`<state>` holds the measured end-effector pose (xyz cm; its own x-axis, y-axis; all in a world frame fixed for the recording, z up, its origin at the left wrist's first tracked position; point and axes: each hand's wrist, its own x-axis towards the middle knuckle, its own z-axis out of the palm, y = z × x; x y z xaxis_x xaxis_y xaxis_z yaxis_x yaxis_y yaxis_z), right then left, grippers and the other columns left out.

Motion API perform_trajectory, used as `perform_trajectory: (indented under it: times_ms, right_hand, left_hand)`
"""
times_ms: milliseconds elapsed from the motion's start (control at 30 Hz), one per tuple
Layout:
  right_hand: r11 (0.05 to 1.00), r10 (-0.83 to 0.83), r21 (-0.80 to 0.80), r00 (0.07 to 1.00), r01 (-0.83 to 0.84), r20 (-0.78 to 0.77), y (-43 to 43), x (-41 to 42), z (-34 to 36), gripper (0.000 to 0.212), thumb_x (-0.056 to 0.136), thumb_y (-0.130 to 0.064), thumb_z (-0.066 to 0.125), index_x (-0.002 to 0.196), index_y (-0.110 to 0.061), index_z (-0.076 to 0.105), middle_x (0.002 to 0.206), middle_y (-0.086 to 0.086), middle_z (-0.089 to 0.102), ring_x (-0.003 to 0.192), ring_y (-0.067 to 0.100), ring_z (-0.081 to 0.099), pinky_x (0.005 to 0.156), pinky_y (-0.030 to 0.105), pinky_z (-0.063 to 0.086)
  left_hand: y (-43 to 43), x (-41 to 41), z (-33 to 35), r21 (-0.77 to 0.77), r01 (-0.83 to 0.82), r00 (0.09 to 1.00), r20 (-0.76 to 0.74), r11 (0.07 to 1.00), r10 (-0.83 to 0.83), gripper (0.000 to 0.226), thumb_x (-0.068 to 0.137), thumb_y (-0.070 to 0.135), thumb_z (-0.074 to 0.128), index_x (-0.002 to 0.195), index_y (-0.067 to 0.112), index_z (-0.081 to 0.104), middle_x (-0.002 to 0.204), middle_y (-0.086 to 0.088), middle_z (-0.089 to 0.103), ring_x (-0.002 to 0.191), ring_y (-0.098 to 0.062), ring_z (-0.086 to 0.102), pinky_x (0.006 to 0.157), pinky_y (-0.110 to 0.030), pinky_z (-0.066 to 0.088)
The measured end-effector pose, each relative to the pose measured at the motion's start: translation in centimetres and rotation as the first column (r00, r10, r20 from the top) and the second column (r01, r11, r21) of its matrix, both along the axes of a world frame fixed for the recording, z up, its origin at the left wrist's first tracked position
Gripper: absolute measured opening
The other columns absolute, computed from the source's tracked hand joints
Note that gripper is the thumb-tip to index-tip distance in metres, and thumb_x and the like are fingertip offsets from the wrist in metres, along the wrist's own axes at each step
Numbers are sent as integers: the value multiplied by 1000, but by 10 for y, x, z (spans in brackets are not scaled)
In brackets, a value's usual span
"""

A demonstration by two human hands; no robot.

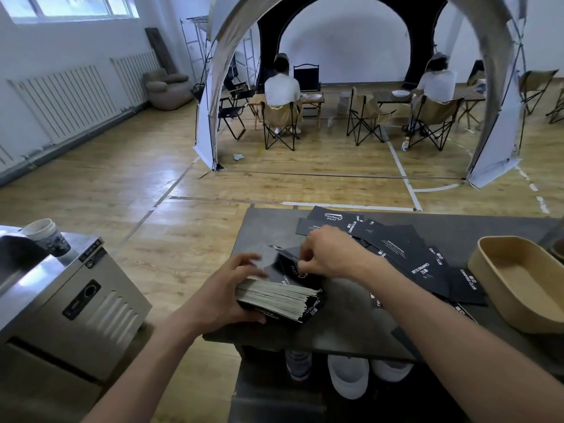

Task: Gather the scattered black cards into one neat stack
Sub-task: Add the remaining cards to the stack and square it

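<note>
Lower centre, the left hand (225, 288) clasps the thick stack (274, 297) and the right hand (329, 254) pinches one card (290, 261): light, slick, probably best held by its edges.

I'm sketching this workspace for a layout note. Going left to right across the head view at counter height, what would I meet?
Paper cup → left hand gripping the card stack → right hand pinching a card → scattered black cards → tan tray.
</note>
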<state>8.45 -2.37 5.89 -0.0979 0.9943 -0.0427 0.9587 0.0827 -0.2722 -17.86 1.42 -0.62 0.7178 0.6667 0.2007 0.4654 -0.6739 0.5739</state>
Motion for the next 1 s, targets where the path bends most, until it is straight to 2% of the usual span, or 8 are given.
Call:
perform_trajectory:
  times_ms: [100,167,267,400,500,700,833,1000]
  right_hand:
    - [997,24,70,1000,-23,-13,-3,-6,13,17,88,-33,65,95,-28,80,89,-9,76,84,14,67,76,30,56]
    - [987,138,-67,984,-146,-110,-8,-17,11,16,93,-33,66,98,-25,79,85,-9,75,74,6,64,69,26,54]
    - [973,2,-213,930,-86,-368,2,-15,-3,24,101,-30,58,89,-18,74,84,-3,77,76,11,73,76,35,60]
    - [978,-195,-66,980,197,42,15,-10,-26,52,85,-67,64,84,-15,68,87,1,72,85,25,67,77,35,56]
    - [970,-232,-57,969,237,79,8,-28,-35,70,63,-73,79,96,-14,63,98,3,69,95,27,64,73,35,48]
    - [898,-413,-294,859,328,-303,21,-11,-30,40,66,-27,94,96,-6,76,88,6,75,85,23,71,72,31,56]
    - [880,-473,-323,577,349,-666,27,13,-16,13,91,-17,74,97,-6,72,78,4,70,63,13,62,59,27,48]
    - [947,-230,-86,469,308,-853,7,11,-5,35,85,4,69,114,-7,52,93,16,76,72,26,78,58,33,60]
  left_hand:
    - [-4,2,0,3,-52,997,54,999,52,129,51,56,98,156,44,26,169,21,1,156,0,13,116,-25,34]
    - [-6,2,0,-1,-69,995,67,998,69,136,50,57,97,159,48,15,170,22,3,157,-1,12,116,-25,33]
    - [-4,3,0,10,-46,999,14,999,46,93,54,46,100,130,58,48,133,31,55,122,9,53,94,-20,48]
    - [0,-1,-6,18,-51,999,-16,999,51,59,54,45,99,105,41,69,100,24,69,93,0,64,79,-31,56]
    - [1,-4,-6,9,-30,1000,-7,1000,30,58,54,44,100,103,41,70,98,23,70,92,0,65,77,-25,54]
    - [-1,-4,-6,5,-26,1000,7,1000,26,57,57,43,99,104,44,67,100,25,68,95,0,64,80,-25,54]
    - [-1,0,-5,9,-8,998,55,1000,7,57,59,41,100,105,45,66,110,24,66,102,1,63,85,-30,55]
    - [-1,6,-5,-11,17,992,129,1000,-16,92,55,47,100,133,40,50,170,16,10,151,6,23,111,-4,29]
